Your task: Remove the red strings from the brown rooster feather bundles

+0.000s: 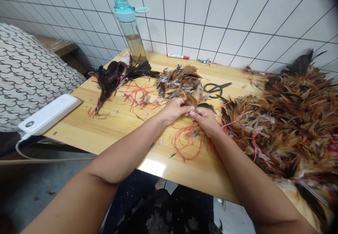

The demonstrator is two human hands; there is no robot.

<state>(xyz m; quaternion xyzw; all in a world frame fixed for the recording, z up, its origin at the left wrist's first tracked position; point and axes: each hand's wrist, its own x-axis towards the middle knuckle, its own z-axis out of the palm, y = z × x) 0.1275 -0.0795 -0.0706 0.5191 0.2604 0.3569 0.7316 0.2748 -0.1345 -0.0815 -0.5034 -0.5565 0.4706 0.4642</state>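
Note:
Near the middle of the wooden table (pixel 121 128) my two hands meet fingertip to fingertip. My left hand (pixel 176 110) pinches a small brown feather bunch (pixel 190 101) that fans up above the fingers. My right hand (pixel 202 117) is closed against it at the quill end; what its fingers hold is hidden. Below the hands lies a loose tangle of red-orange string (pixel 182 140). Just beyond them sits a pile of brown feather bunches (pixel 181 81). Black-handled scissors (pixel 216 89) rest to the right of that pile.
A large heap of brown feathers (pixel 290 121) covers the table's right side. Black feather bunches (pixel 113 77) and red string scraps (pixel 138 95) lie left. A water bottle (pixel 133 33) and a red-capped marker (pixel 177 56) are by the tiled wall. A white power bank (pixel 50 114) sits at the left edge.

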